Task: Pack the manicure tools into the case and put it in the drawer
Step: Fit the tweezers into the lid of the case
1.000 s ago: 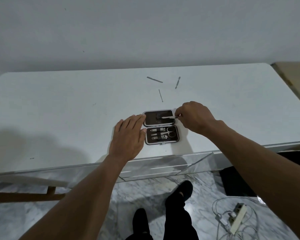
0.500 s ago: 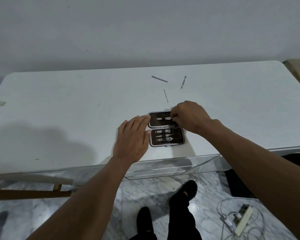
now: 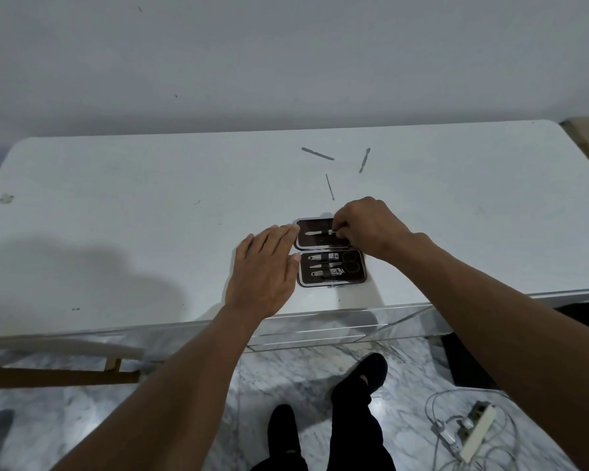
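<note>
plain grey wall point(image 3: 286, 56), white table point(image 3: 116, 205), marble floor point(image 3: 286, 375), power strip point(image 3: 473, 431)

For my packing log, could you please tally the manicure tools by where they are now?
Loose on the table: 3
Far half of the case: 1
Near half: 4
Total: 8

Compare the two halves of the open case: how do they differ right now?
The near half is filled: clippers and scissors sit under its strap. The far half holds only one slim tool.
The right hand works over the far half, its fingers at that tool; the near half is untouched, with the left hand flat beside it.
Both are dark-lined with a pale rim.
</note>
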A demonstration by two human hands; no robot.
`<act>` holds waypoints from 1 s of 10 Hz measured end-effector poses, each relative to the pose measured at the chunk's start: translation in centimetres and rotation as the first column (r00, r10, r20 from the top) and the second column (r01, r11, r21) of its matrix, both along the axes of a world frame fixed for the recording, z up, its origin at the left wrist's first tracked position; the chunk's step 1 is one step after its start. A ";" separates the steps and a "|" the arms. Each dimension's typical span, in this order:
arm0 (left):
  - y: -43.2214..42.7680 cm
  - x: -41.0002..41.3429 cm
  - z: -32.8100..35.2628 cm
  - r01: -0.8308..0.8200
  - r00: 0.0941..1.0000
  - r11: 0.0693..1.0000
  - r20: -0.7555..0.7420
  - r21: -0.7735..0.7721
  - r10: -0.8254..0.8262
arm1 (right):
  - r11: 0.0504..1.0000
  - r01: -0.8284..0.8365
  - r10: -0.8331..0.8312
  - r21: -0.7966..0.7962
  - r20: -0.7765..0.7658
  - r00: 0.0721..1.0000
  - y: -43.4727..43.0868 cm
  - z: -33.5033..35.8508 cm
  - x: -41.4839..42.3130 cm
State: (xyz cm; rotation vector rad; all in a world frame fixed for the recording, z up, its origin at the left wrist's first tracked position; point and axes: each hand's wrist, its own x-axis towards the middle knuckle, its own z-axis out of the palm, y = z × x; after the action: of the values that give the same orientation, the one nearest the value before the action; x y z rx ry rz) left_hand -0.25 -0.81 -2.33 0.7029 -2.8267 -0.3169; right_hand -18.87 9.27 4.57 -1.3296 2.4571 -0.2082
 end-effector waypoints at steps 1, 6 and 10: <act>0.0 0.0 0.0 -0.001 1.000 1.000 -0.001 -0.001 0.001 | 1.000 0.000 0.000 -0.003 0.007 1.000 -0.1 -0.2 0.0; -0.1 0.1 0.0 0.011 1.000 1.000 -0.024 0.004 -0.011 | 1.000 0.007 -0.008 -0.020 -0.026 1.000 -0.1 -0.3 0.5; 0.1 0.2 0.3 -0.019 0.998 0.999 0.060 0.035 0.017 | 0.994 0.070 -0.080 -0.082 -0.121 0.989 -2.4 0.9 -0.9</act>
State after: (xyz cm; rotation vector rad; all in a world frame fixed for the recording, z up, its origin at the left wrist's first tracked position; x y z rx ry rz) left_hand -0.01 -0.70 -2.01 0.7571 -2.8762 -0.3497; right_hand -19.75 6.91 5.43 -1.3195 2.6308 -0.2487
